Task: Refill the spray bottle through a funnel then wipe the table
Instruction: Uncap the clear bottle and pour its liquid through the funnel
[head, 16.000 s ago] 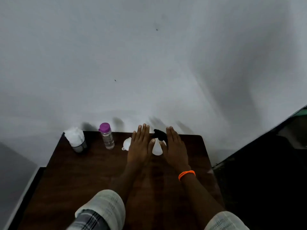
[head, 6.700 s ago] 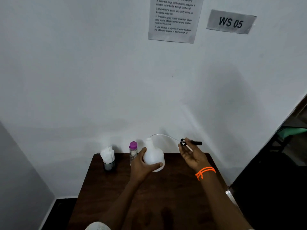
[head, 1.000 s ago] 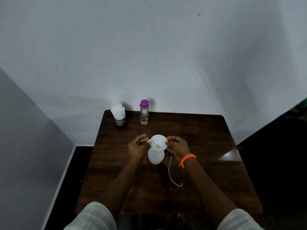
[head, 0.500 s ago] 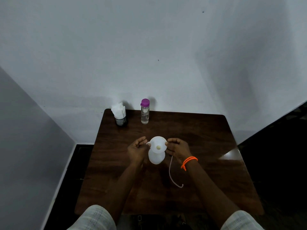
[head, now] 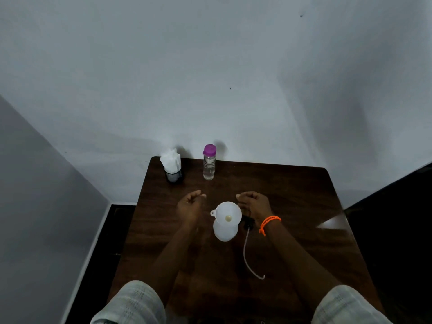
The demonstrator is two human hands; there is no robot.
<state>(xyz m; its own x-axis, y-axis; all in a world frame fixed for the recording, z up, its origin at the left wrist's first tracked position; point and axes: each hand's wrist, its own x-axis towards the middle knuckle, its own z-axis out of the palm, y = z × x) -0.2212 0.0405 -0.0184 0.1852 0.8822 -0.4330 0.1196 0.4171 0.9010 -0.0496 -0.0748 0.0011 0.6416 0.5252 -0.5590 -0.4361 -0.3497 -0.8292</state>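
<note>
- Low in the frame, right of centre, the dip tube (head: 248, 256) of the removed spray head (head: 248, 223) curls across the table (head: 304, 206). It lies just beside the right forearm, so a careless drag of the arm could sweep it off the edge.
- At centre, the white spray bottle (head: 225, 231) stands upright with the white funnel (head: 228, 215) seated in its neck. Nothing steadies either, and the top-heavy pair looks light, so a knock or a hard pour could tip it and spill.
- The left hand (head: 189, 205), just left of the funnel, hangs loosely curled and holds nothing.
- The right hand (head: 253, 203), just right of the funnel, is likewise loosely curled and empty, with an orange wristband (head: 269, 222) on the wrist. Either hand passing close could clip the funnel rim.
- Toward the upper centre, the purple-capped water bottle (head: 209, 163) stands capped near the far edge. Pouring too fast could overflow the narrow funnel.
- Left of it, tissues (head: 171, 160) sit in a dark holder (head: 174, 175), a long reach over the bottle.
</note>
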